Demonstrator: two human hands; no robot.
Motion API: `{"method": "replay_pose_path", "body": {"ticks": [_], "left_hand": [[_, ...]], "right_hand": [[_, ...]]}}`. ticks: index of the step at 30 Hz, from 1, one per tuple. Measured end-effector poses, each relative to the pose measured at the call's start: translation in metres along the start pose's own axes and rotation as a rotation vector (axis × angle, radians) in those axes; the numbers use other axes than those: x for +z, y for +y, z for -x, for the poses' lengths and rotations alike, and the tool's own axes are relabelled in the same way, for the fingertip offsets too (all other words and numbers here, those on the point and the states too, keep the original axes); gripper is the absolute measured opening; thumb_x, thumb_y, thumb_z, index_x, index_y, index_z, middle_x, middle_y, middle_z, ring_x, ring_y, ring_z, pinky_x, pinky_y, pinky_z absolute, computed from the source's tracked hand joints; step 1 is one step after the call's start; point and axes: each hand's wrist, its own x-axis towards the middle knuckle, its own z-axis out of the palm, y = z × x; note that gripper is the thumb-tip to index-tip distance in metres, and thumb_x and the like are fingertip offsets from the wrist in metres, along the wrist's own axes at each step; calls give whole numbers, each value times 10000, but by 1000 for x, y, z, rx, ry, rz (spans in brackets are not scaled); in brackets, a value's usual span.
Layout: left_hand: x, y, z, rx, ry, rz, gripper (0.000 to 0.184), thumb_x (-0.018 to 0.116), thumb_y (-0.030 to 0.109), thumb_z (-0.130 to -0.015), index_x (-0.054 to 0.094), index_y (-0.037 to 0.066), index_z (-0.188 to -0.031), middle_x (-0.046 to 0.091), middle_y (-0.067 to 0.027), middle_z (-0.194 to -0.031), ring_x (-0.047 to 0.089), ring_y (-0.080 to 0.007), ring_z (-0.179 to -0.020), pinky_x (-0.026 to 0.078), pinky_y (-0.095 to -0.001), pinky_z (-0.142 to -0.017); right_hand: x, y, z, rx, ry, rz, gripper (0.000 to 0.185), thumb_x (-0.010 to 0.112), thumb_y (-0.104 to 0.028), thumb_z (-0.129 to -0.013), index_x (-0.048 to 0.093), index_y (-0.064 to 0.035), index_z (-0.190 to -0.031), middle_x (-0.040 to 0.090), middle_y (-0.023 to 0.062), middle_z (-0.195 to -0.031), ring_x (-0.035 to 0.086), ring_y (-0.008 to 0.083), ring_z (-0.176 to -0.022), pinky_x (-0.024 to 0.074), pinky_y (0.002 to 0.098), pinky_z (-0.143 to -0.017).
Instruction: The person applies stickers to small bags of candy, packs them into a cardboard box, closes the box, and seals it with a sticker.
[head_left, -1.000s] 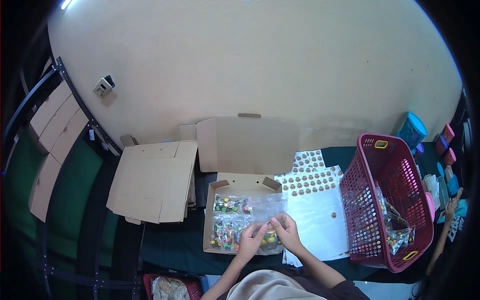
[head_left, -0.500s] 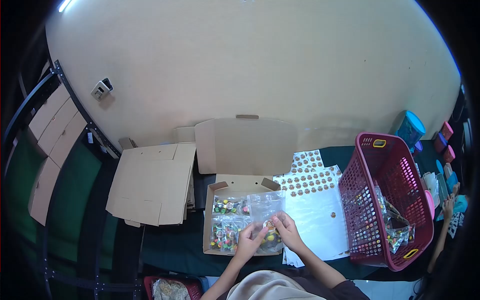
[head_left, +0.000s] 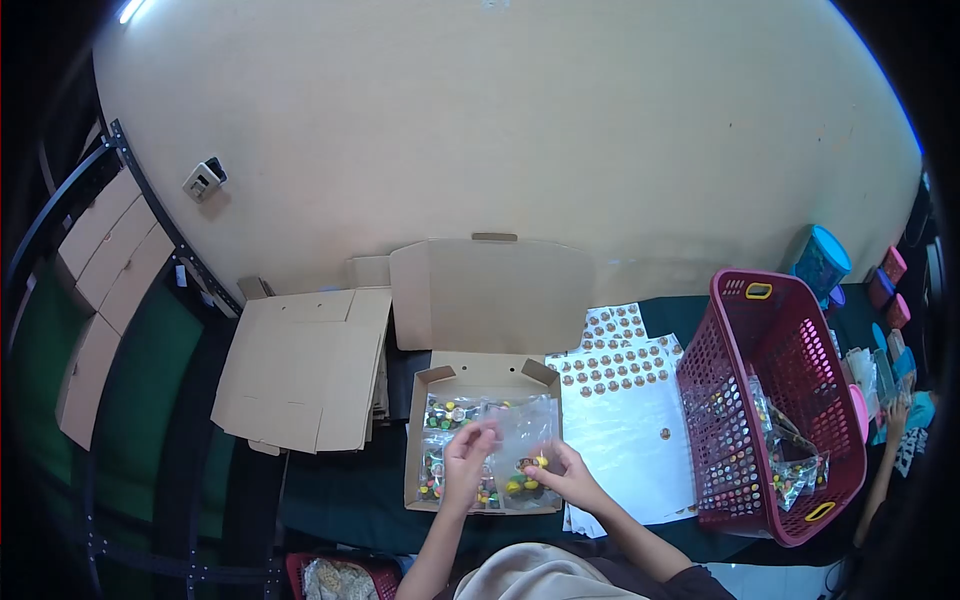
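Note:
An open cardboard box (head_left: 484,374) holds several clear bags of colourful wrapped pieces. Over its right half lies a clear plastic bag (head_left: 528,425) with yellow and green pieces at its lower end. My right hand (head_left: 572,480) pinches the lower right part of this bag. At the bag's left edge is my left hand (head_left: 468,460), raised with its fingers curled; whether they grip the bag's edge is too small to tell. Right of the box are white sticker sheets (head_left: 625,440) with rows of round brown stickers.
Flat cardboard boxes (head_left: 300,370) are stacked on the left. At the right stands a maroon basket (head_left: 700,400) with more filled bags (head_left: 795,475). Beyond it are a blue-lidded container (head_left: 823,255) and another person's hand (head_left: 896,415). A shelf with boxes (head_left: 115,250) is far left.
My left hand has moved up and left, away from my right hand. The clear bag has shifted slightly left and down, and my right hand has turned at its lower right.

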Motion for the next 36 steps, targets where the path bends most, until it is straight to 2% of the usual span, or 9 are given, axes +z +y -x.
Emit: {"method": "replay_pose_path", "body": {"ticks": [3,6,8,12,14,17,22,29,36], "left_hand": [[-5,2,-5,72,-16,-132,153,575,116,-832,595,-11,-915,601,-53,-870,566,-103,-811,447,-225,-736],[1,8,-5,212,-30,-277,111,606,82,-801,604,-14,-857,604,-62,-823,571,-109,-752,454,-229,-689],[6,12,-2,306,-69,-549,88,618,66,-783,610,-13,-821,607,-69,-801,568,-110,-717,458,-233,-650],[4,14,-4,383,-60,-658,82,625,62,-767,615,-10,-806,607,-87,-771,574,-139,-689,456,-246,-630],[7,22,-3,398,-66,-698,82,628,50,-753,615,-11,-806,605,-91,-768,578,-156,-689,453,-247,-634],[9,24,0,416,-203,-773,81,621,36,-739,614,-11,-804,603,-93,-781,589,-188,-723,455,-276,-667],[11,14,7,334,-280,-703,55,613,47,-743,616,-2,-768,610,-96,-771,595,-205,-728,455,-285,-667],[-1,3,-2,391,69,-713,85,627,75,-744,598,-5,-751,596,-92,-710,579,-188,-666,436,-264,-627],[-2,19,-18,482,210,-680,165,592,114,-799,562,-32,-729,580,-63,-689,550,-136,-672,426,-245,-644]], "right_hand": [[0,5,-1,-13,-32,93,417,689,-216,-743,473,-18,-1039,536,73,-982,507,127,-915,427,272,-768],[1,-23,-5,-204,121,289,504,729,-260,-686,472,-26,-1052,526,103,-1001,513,178,-927,414,307,-792],[-5,-45,-10,-400,208,684,574,765,-201,-624,462,-21,-1078,515,123,-1008,506,220,-934,396,333,-836],[-13,-65,-15,-397,203,928,472,726,-263,-643,518,-66,-1018,557,72,-906,524,213,-868,352,336,-775],[-12,-74,-18,-381,244,841,377,703,-256,-667,554,-84,-967,572,45,-857,531,187,-857,336,318,-760],[-11,-77,-19,-518,20,1018,203,657,-229,-711,574,-86,-830,559,37,-818,530,186,-810,321,323,-759],[0,-69,-18,-470,-112,1000,129,612,-168,-733,526,-74,-710,505,50,-698,506,201,-722,317,333,-697],[15,-53,-15,-448,-8,928,161,600,-153,-749,481,-52,-711,494,62,-680,498,220,-653,330,326,-670],[17,-50,-15,-533,9,847,188,598,-151,-756,466,-33,-692,458,78,-644,456,241,-596,342,329,-632]]}}
